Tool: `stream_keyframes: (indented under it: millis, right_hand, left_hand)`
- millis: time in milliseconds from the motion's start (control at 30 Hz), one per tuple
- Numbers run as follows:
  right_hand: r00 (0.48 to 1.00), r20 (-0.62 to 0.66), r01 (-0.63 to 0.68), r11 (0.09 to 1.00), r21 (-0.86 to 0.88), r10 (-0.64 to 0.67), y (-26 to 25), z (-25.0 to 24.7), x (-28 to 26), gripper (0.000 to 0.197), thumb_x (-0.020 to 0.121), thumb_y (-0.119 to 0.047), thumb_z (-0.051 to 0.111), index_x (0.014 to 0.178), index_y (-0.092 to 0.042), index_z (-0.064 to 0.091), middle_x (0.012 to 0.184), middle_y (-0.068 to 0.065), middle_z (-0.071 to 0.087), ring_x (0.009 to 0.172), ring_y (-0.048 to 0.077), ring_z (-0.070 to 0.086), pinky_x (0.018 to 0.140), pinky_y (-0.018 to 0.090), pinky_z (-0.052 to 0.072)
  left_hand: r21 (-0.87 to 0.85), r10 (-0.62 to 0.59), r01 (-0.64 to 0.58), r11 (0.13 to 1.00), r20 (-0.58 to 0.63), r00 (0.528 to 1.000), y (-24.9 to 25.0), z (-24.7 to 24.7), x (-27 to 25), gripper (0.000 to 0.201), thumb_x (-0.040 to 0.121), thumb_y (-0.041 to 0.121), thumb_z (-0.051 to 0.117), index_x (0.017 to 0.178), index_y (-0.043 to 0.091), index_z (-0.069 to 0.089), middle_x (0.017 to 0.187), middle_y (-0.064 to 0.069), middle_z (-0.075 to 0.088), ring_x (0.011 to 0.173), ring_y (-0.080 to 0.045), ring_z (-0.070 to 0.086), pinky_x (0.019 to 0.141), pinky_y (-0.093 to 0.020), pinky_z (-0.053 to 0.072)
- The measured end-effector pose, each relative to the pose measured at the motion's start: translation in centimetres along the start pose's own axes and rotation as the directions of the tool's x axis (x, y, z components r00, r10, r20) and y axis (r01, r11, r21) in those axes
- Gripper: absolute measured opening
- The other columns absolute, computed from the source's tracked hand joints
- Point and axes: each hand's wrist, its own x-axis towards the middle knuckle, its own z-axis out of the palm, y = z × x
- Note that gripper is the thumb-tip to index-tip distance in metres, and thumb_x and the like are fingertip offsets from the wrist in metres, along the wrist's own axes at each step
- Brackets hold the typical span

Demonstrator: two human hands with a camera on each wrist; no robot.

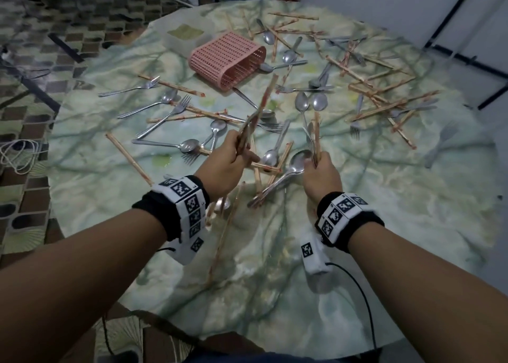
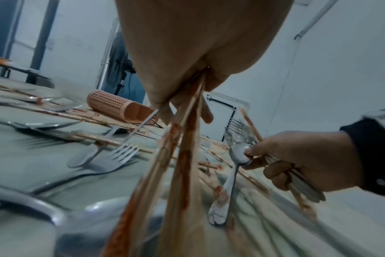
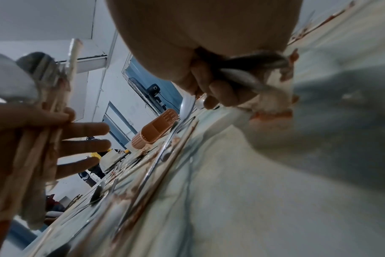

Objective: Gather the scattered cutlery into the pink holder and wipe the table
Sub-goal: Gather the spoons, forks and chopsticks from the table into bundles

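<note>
**Both hands full above the littered table**

Fingers of the left hand [image 1: 229,160] are curled round a bundle of stained wooden chopsticks [image 1: 259,110], which slants up and away toward the pink holder [image 1: 228,59]; in the right wrist view three of its fingers [image 3: 86,145] stick out straight past the bundle while the thumb side pins it. The right hand [image 1: 321,176] is clenched on a mixed bunch [image 1: 314,137] of forks and one chopstick standing nearly upright, and its fingertips also pinch the bowl of a spoon [image 2: 237,153] whose handle hangs down to the tabletop.

Beneath both hands lie crossed chopsticks and spoons. The pink holder lies tipped on its side in the far middle of the round, green-marbled table [image 1: 384,225], its open mouth facing the near right, well apart from both hands. More forks, spoons and red-smeared chopsticks are scattered left and right of it, thickest at the far right. A pale rectangular tub [image 1: 184,37] sits just behind the holder.
</note>
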Motion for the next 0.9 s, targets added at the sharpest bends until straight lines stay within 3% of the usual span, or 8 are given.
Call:
stream_keyframes:
  millis: [100,200,367,433,533,667,767,900]
  right_hand:
    - [1.000,-0.028,0.002,0.998,0.057,0.000,0.1,-0.5,0.1,0.022,0.106,-0.029,0.044,0.111,-0.009,0.050,0.091,0.005,0.060,0.085,0.030,0.058,0.069,0.035,0.037]
    - [0.998,-0.056,0.045,0.991,0.123,-0.038,0.1,-1.0,0.1,0.020,0.104,-0.029,0.050,0.108,-0.010,0.051,0.088,0.000,0.060,0.083,0.026,0.058,0.071,0.033,0.038]
    - [0.995,-0.062,0.084,0.976,0.202,-0.073,-0.5,-1.6,0.0,0.017,0.102,-0.029,0.055,0.104,-0.013,0.052,0.085,-0.005,0.059,0.078,0.016,0.056,0.066,0.031,0.039]
    - [0.994,-0.074,0.095,0.968,0.231,-0.080,-1.0,-2.0,-0.1,0.017,0.102,-0.029,0.056,0.106,-0.013,0.053,0.087,-0.006,0.059,0.079,0.013,0.057,0.067,0.030,0.039]
    - [0.994,-0.094,0.075,0.949,0.305,-0.048,-0.9,-2.6,0.1,0.017,0.101,-0.029,0.058,0.105,-0.012,0.056,0.088,-0.005,0.061,0.079,0.007,0.056,0.065,0.021,0.039]
    - [0.991,-0.131,0.048,0.933,0.357,-0.001,0.0,-3.8,0.3,0.020,0.098,-0.033,0.065,0.105,-0.015,0.060,0.092,-0.004,0.068,0.085,0.011,0.064,0.074,0.024,0.049]
    - [0.989,-0.145,0.039,0.926,0.375,0.017,0.8,-5.0,0.3,0.023,0.099,-0.030,0.065,0.105,-0.009,0.058,0.086,-0.004,0.063,0.071,0.003,0.060,0.056,0.009,0.044]
    - [0.995,-0.095,0.021,0.981,0.191,-0.002,1.6,-5.5,0.9,0.027,0.102,-0.038,0.055,0.105,-0.012,0.062,0.092,0.001,0.066,0.091,0.023,0.065,0.075,0.033,0.048]
  left_hand:
    - [-0.142,-0.010,-0.008,0.990,-0.123,0.992,0.2,0.2,0.2,0.008,0.107,0.013,0.040,0.107,0.021,0.042,0.092,-0.001,0.072,0.090,-0.016,0.069,0.090,-0.045,0.056]
    - [-0.069,0.043,-0.059,0.996,-0.209,0.977,0.6,0.6,0.6,0.006,0.105,0.014,0.042,0.109,0.019,0.043,0.080,0.000,0.056,0.069,-0.019,0.053,0.071,-0.048,0.051]
    - [0.145,0.018,-0.013,0.989,-0.035,0.999,1.4,2.9,1.1,0.030,0.092,0.044,0.071,0.104,0.021,0.057,0.082,0.010,0.063,0.071,-0.001,0.061,0.061,-0.021,0.047]
    - [0.230,-0.042,0.033,0.973,0.035,0.999,1.2,4.4,1.7,0.040,0.081,0.054,0.078,0.097,0.021,0.061,0.085,0.006,0.067,0.077,-0.009,0.064,0.066,-0.027,0.051]
    - [0.282,-0.055,0.031,0.959,0.077,0.996,1.6,5.9,2.5,0.025,0.084,0.042,0.078,0.090,0.020,0.068,0.086,0.002,0.070,0.084,-0.018,0.066,0.075,-0.031,0.053]
    - [0.249,-0.046,0.017,0.968,0.112,0.993,2.0,6.2,3.3,0.022,0.089,0.037,0.072,0.075,0.020,0.068,0.079,-0.002,0.072,0.080,-0.019,0.067,0.077,-0.035,0.053]
    - [0.198,-0.051,0.030,0.980,0.101,0.994,1.6,5.7,3.7,0.016,0.094,0.029,0.067,0.079,0.024,0.066,0.078,0.007,0.076,0.080,-0.012,0.069,0.080,-0.034,0.054]
    - [0.201,-0.116,0.105,0.974,0.048,0.992,1.1,4.7,4.0,0.009,0.101,0.026,0.053,0.097,0.022,0.061,0.079,0.004,0.075,0.077,-0.015,0.069,0.072,-0.034,0.053]
